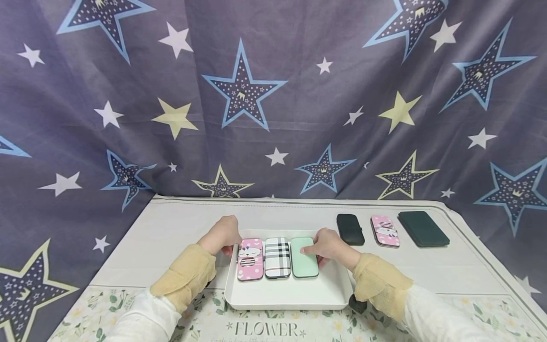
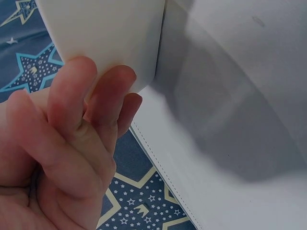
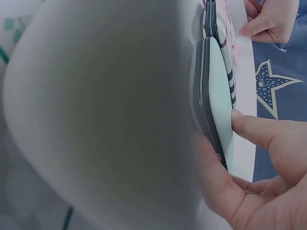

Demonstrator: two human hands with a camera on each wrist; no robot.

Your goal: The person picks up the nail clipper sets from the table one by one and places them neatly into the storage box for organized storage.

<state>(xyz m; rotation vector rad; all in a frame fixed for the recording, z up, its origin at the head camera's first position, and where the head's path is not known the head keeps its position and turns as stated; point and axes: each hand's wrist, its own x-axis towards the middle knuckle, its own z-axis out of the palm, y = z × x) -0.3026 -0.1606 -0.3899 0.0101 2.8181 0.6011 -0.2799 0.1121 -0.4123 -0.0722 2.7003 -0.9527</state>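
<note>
A white tray (image 1: 288, 295) holds three slim hard cases in a row. On the left is a pink dotted case with a cartoon animal (image 1: 250, 270), in the middle a plaid case (image 1: 278, 259), and on the right a mint-green case (image 1: 304, 266). My right hand (image 1: 332, 248) holds the mint-green case, its thumb on the lid and its fingers along the right side, as the right wrist view also shows. At the tray's left rim, my left hand (image 1: 223, 236) grips the edge; its curled fingers (image 2: 112, 96) touch the outer wall in the left wrist view.
Right of the tray lie a black case (image 1: 350, 229), another pink case (image 1: 385, 231) and a larger dark green case (image 1: 423, 229). A star-patterned curtain (image 1: 278, 137) hangs behind the table. A floral mat (image 1: 265, 327) covers the table's front.
</note>
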